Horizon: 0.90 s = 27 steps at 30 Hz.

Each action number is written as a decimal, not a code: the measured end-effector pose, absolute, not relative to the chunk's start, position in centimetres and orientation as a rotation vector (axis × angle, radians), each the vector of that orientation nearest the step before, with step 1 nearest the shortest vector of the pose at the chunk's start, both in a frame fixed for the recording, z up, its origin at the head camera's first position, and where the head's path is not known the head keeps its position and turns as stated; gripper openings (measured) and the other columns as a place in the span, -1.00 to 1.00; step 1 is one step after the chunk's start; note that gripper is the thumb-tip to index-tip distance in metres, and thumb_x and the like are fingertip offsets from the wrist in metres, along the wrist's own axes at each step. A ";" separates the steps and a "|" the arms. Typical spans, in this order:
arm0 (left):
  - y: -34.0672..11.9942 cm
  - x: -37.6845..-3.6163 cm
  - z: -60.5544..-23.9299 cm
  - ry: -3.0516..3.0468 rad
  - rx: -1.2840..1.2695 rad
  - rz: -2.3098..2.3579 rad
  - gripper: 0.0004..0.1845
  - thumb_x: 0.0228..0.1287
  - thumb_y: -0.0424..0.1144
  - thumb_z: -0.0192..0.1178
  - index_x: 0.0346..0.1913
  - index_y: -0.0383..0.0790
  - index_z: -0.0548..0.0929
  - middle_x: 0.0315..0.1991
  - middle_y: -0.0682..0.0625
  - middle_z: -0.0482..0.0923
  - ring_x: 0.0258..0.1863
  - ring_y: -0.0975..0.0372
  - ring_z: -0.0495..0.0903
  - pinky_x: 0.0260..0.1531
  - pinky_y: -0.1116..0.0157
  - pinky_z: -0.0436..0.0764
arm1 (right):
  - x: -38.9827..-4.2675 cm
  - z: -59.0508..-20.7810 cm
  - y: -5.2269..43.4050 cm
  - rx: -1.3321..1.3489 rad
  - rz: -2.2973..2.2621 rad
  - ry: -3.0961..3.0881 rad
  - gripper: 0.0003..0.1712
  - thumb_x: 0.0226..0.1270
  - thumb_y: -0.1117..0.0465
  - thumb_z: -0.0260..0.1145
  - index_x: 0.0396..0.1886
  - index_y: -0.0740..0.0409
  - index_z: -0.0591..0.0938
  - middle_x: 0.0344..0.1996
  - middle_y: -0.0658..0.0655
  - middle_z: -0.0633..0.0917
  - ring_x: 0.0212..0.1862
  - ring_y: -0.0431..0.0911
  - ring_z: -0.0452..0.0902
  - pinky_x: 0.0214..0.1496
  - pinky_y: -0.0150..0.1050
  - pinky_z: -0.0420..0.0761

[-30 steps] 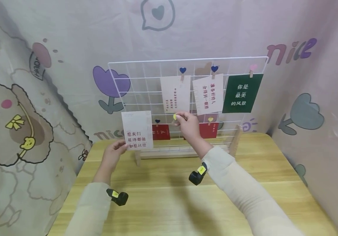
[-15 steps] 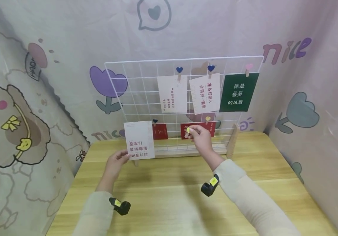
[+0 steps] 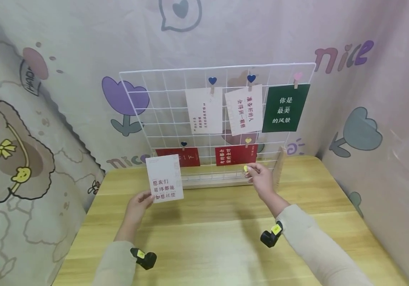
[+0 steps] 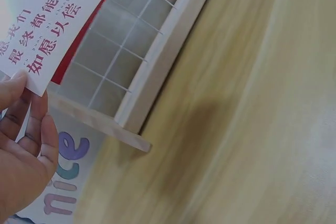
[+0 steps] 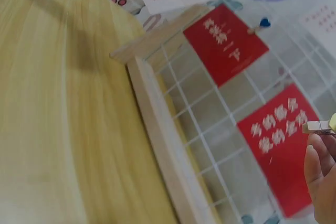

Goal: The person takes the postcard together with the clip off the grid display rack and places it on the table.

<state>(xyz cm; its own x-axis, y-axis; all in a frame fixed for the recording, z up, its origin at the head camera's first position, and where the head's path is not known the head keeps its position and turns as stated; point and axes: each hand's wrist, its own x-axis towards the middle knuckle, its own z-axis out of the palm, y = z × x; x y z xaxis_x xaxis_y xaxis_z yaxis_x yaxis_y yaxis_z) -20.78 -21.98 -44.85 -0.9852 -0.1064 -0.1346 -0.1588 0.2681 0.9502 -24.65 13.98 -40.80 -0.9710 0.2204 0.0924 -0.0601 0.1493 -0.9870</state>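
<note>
My left hand (image 3: 138, 208) pinches the lower left corner of a white card with red lettering (image 3: 165, 174), held in front of the rack's lower left. A small wooden clothespin with a yellow heart (image 3: 245, 169) is gripped between the thumb and fingers of my right hand (image 3: 261, 180), in front of the rack's lower right; the right wrist view shows the clothespin's wooden tip (image 5: 317, 126). Behind both hands stands a white wire grid rack (image 3: 217, 68). The held card partly covers the left red card (image 3: 193, 157) in the head view. Another red card (image 3: 236, 155) hangs just above my right hand.
Along the rack's top hang two white cards (image 3: 206, 109) and a green card (image 3: 286, 108), clipped by heart clothespins (image 3: 251, 78). A wooden base (image 4: 157, 61) supports the grid on the wooden table (image 3: 208, 238). A printed curtain (image 3: 65, 24) surrounds the table.
My right hand has moved right and down from the rack's middle, still holding the clothespin. My left hand has lowered the white card, uncovering more of the left red card.
</note>
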 end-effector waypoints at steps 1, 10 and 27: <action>-22.1 -20.7 -45.0 2.466 -0.265 1.850 -0.62 0.22 -0.23 0.00 0.05 -0.36 0.36 0.03 -0.21 0.34 0.01 0.04 0.33 0.04 0.16 0.30 | -24.6 -41.1 14.3 -0.162 1.929 -2.206 -0.80 0.22 0.38 0.08 -0.22 0.47 0.47 -0.44 0.22 0.60 -0.56 -0.29 0.44 -0.51 -0.41 0.50; -22.8 -19.5 -46.7 2.484 -0.336 1.797 -0.63 0.22 -0.25 0.00 0.05 -0.38 0.37 0.00 -0.22 0.37 -0.05 0.09 0.39 -0.02 0.22 0.37 | -23.2 -45.2 18.8 -0.111 1.993 -2.173 -0.74 0.20 0.27 0.13 -0.22 0.43 0.50 -0.47 0.14 0.60 -0.49 -0.25 0.46 -0.43 -0.33 0.54; -25.3 -17.5 -49.7 2.555 -0.407 1.647 -0.60 0.26 -0.21 -0.05 0.07 -0.42 0.33 0.01 -0.29 0.34 -0.08 0.04 0.39 -0.06 0.19 0.41 | -19.5 -47.4 23.7 -0.462 1.937 -2.331 -0.64 0.27 0.28 0.04 -0.04 0.47 0.36 -0.43 -0.01 0.55 -0.41 -0.29 0.47 -0.28 -0.33 0.54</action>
